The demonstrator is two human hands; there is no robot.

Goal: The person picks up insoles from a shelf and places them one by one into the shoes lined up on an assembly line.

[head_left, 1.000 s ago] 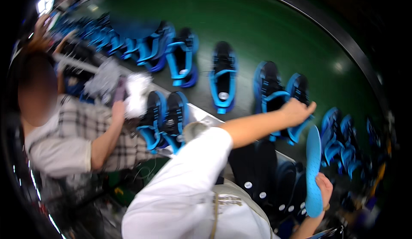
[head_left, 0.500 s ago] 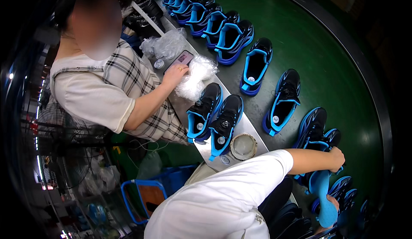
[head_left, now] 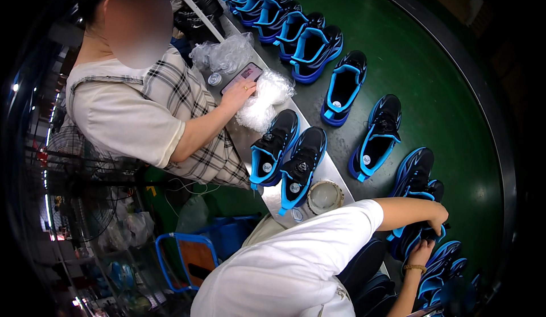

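Observation:
My left hand reaches in from the left, fingers bent down and closed at the opening of a black-and-blue sneaker. From below comes my right hand, a beaded bracelet at its wrist, with fingers closed on the rim of the same sneaker. Just beyond, another sneaker of the same kind stands beside it. The light-blue insole held a moment ago is out of sight; the hands and shoe may hide it.
More sneakers line the green belt. On the metal ledge are a pair of sneakers, a round bowl and clear plastic bags. A co-worker's hand touches a phone. Dark curved pieces lie beside me.
The light-blue insole has gone from view at the sneaker's opening. My right hand has moved up and left to the shoe's rim, close to my left hand, which has shifted slightly down.

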